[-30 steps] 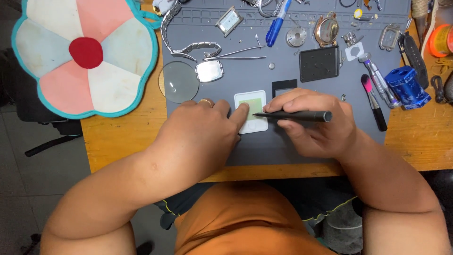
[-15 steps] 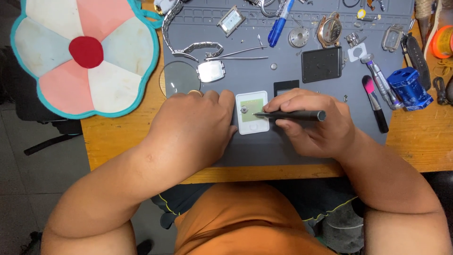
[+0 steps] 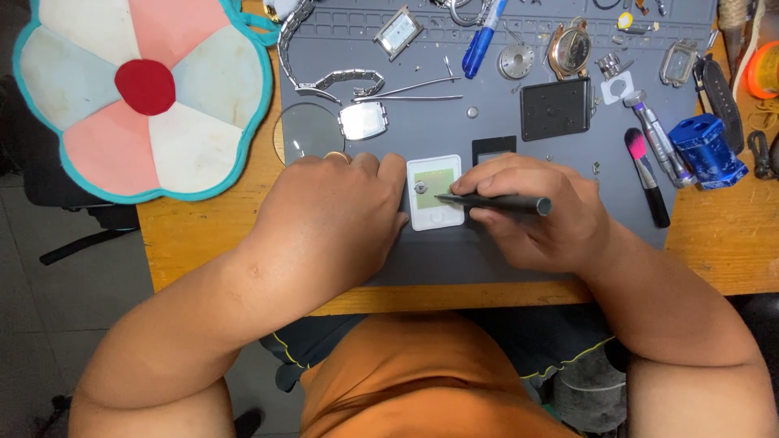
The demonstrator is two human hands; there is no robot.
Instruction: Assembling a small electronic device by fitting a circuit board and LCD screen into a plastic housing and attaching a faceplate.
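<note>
- The left hand (image 3: 337,215) lies flat on the grey mat (image 3: 454,251), fingers bunched up against the left edge of the small white square holder (image 3: 435,193). It steadies it rather than gripping it, so nothing is actually held in that grip.
- The right hand (image 3: 540,215) has its grip closed around a thin black tool (image 3: 495,202), held almost level, with the tip sitting on the greenish pad inside the holder.
- The holder itself sits on the mat right between the two hands, near the front edge of the desk (image 3: 203,235).
- Compared with a second ago, the left hand has slid further over: back then a fingertip poked onto the holder's corner, now the fingers line up along its side.
- The tool tip has crept left too, closer to the little round metal part (image 3: 420,187) on the pad.
- The right hand sits about where it was half a second ago.
- Around it: a round glass lens (image 3: 307,132) and a silver watch case (image 3: 363,122) just above the left hand, a black square plate (image 3: 556,108) further back, a blue block (image 3: 707,150) and a pink-tipped brush (image 3: 647,176) off to the right.
- The flower-shaped cushion (image 3: 138,89) hangs off the desk's left corner.
</note>
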